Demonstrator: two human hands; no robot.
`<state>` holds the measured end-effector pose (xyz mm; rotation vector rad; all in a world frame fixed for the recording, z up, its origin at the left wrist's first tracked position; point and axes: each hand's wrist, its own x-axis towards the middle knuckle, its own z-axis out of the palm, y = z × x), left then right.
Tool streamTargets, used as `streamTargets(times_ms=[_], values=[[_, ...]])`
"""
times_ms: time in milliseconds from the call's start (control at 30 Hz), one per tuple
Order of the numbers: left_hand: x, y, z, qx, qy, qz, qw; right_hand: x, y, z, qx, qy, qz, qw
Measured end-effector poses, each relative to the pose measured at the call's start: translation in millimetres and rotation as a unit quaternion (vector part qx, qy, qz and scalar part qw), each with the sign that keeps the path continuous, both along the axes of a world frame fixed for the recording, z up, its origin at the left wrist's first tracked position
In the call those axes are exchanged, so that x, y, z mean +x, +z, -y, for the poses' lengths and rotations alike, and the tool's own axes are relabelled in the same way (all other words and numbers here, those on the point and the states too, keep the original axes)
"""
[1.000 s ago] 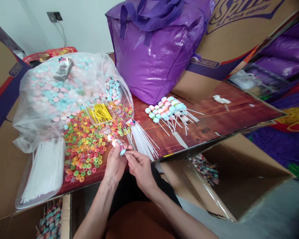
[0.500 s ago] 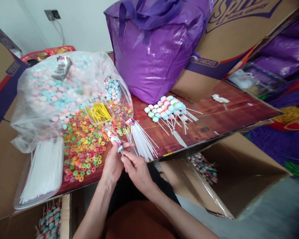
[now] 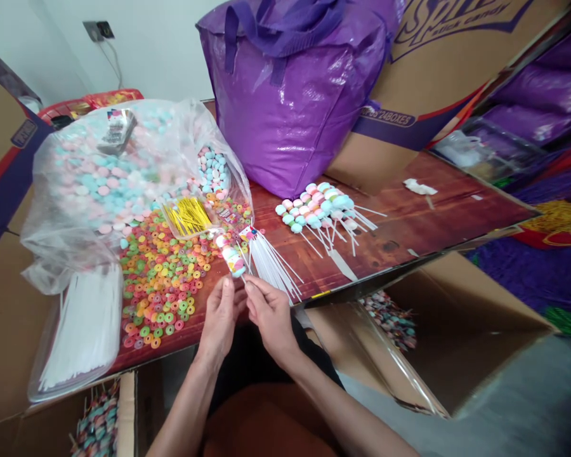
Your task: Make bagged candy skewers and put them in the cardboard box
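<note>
Across the dark red table [image 3: 390,244], ring candies [image 3: 164,279] lie toward ten o'clock, handy to reach. The right hand [image 3: 271,311] pinches a wrapped candy skewer [image 3: 233,260] low, leaving it uncovered at twelve; the left hand [image 3: 223,311] sits close beside (its grip I can't tell). Half a second ago, it cradled the lower end.

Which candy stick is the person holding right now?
The candy stick pinched in the right hand, just left of the fanned white sticks. Those in the pile before the purple bag lie on the table with no hand touching them.
</note>
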<state>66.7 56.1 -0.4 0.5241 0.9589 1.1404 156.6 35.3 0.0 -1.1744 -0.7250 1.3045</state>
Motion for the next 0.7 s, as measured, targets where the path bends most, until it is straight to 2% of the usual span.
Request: streamTargets(times_ms=[100,267,500,600,700], values=[[-7,-4.7,-11,0.013,0.038,0.019,0.999,4,3.1,1,-0.035,-0.002,-0.08,0.996],[-13,0.4,-30,-0.003,0.011,0.039,0.999,7,6.7,3,-0.056,0.077,-0.154,0.984],[-11,1.7,-31,-0.042,0.021,0.045,0.998,27,6.4,4,-0.089,0.129,-0.22,0.963],[-10,1.3,-28,-0.05,0.021,0.022,0.998,34,4.4,4,-0.082,0.132,-0.191,0.969],[-10,2.3,-27,-0.046,0.018,0.008,0.999,39,3.1,4,-0.044,0.122,-0.078,0.988]])
